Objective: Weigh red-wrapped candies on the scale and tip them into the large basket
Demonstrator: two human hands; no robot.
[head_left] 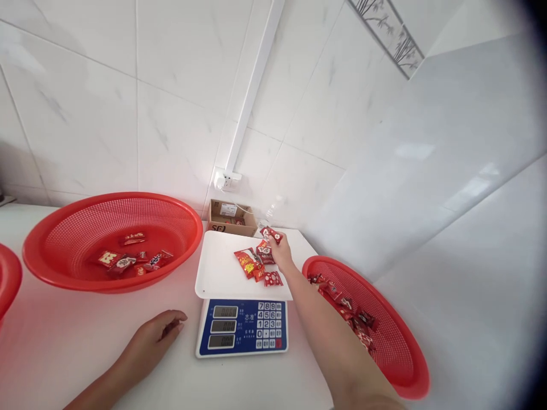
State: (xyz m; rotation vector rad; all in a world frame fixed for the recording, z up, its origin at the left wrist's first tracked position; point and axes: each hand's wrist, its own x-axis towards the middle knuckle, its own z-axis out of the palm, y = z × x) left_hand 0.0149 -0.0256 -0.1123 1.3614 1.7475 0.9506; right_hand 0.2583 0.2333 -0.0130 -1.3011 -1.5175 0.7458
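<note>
My right hand is closed around a small red snack packet at the back of the scale's white tray. Beneath and beside it, several more red packets lie on the tray, among them a larger red-and-orange packet and a dotted red packet. Part of the held packet is covered by my fingers. My left hand rests on the table left of the digital scale, fingers loosely curled, a gap showing between thumb and index finger, and nothing in it.
Left of the scale stands a red basket with several packets. A second red basket with packets is on the right, partly behind my forearm. Another red rim shows at the left edge. Behind sit a cardboard box and a wall socket.
</note>
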